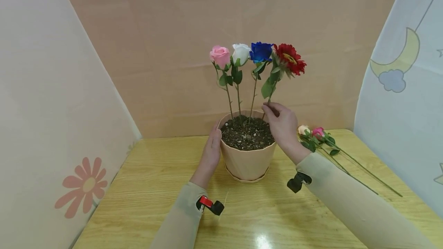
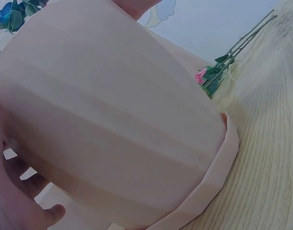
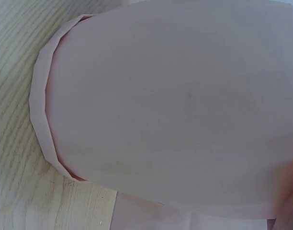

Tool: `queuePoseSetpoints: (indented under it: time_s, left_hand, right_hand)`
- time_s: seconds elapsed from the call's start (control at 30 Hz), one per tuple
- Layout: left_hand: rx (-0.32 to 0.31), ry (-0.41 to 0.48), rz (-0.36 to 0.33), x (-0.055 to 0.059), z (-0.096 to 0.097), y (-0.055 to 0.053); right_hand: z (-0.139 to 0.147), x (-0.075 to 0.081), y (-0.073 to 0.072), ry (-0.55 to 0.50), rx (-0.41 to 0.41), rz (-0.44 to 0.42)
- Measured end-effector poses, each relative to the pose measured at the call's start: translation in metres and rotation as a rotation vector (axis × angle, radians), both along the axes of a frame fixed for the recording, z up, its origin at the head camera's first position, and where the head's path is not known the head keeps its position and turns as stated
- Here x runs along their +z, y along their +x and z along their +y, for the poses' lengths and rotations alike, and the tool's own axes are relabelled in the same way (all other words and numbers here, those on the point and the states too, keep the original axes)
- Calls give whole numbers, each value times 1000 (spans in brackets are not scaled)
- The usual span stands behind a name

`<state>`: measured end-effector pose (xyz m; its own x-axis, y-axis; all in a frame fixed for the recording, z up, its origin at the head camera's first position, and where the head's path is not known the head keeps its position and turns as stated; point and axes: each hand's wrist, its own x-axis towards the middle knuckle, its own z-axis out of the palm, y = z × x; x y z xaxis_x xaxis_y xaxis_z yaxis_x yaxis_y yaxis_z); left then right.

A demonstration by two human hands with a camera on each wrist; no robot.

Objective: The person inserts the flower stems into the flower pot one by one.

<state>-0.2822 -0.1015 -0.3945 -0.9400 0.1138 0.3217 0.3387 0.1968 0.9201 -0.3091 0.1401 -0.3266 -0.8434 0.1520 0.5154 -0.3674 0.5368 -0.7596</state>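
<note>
left hand (image 1: pixel 212 147) rests against one pot (image 1: pixel 247 161), right hand (image 1: pixel 283 124) pinches one red flower (image 1: pixel 290 59); five roses (image 1: pixel 241 53).

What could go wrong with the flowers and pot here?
The red flower leans to one side, so it might tip over if the right hand lets go. Its head sits right beside the blue rose, so the two could snag. And if the left hand slipped off the pot, a push might shift it.

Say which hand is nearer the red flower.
Right. The right hand pinches the red flower by its stem; the left hand rests against the pot's opposite side.
</note>
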Motion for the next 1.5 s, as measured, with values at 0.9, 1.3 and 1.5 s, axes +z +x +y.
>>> queuePoseSetpoints:
  time_s: [0.9, 1.3, 1.5]
  left_hand:
    - [0, 3, 4, -3, 0, -3]
    - [6, -1, 2, -5, -2, -4]
    - [4, 0, 5, -6, -1, -3]
  right_hand:
    - [20, -2, 8, -12, 15, -33]
    - [29, -2, 8, 42, 1, -8]
    - [26, 1, 1, 78, 13, -25]
